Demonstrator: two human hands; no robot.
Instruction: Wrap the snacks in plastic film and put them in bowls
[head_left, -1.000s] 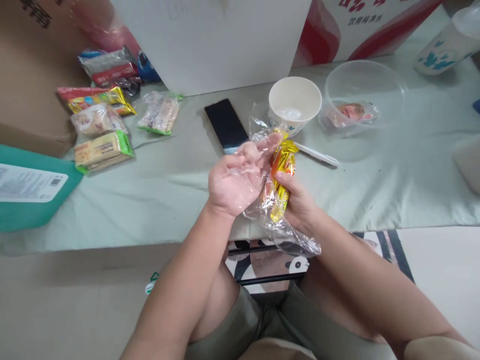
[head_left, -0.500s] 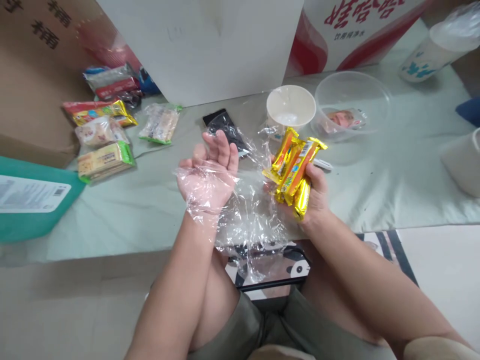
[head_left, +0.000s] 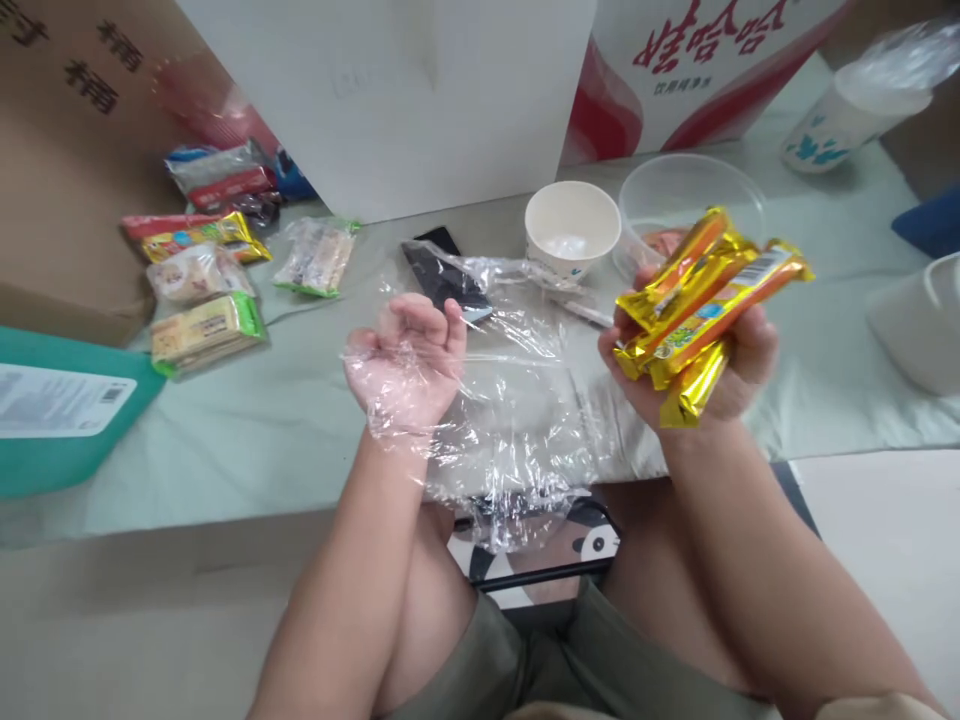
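Observation:
My left hand (head_left: 409,365) is palm up with its fingers curled, the thin clear plastic bag (head_left: 517,400) over its palm and wrist. The crinkled bag spreads rightward from this hand and hangs past the table's front edge. Several yellow-and-orange wrapped snack bars (head_left: 705,310) lie in a bunch in my right hand (head_left: 720,390), whose thumb and fingers close around them. This hand is apart from the bag, in front of a clear round plastic bowl (head_left: 630,195). Behind the bag lies a dark phone (head_left: 448,275), partly under the film.
A paper bowl (head_left: 574,215) stands at the back. Wrapped crackers (head_left: 202,333) and other packets (head_left: 315,257) lie at the left, near a green package (head_left: 75,460). Cartons (head_left: 390,100) close off the back. At right are a paper cup (head_left: 817,135) and a white container (head_left: 919,325).
My right hand has moved right, carrying the snack bars away from the bag. The bag has spread out between the hands. My left hand stays nearly in place, its fingers curled more.

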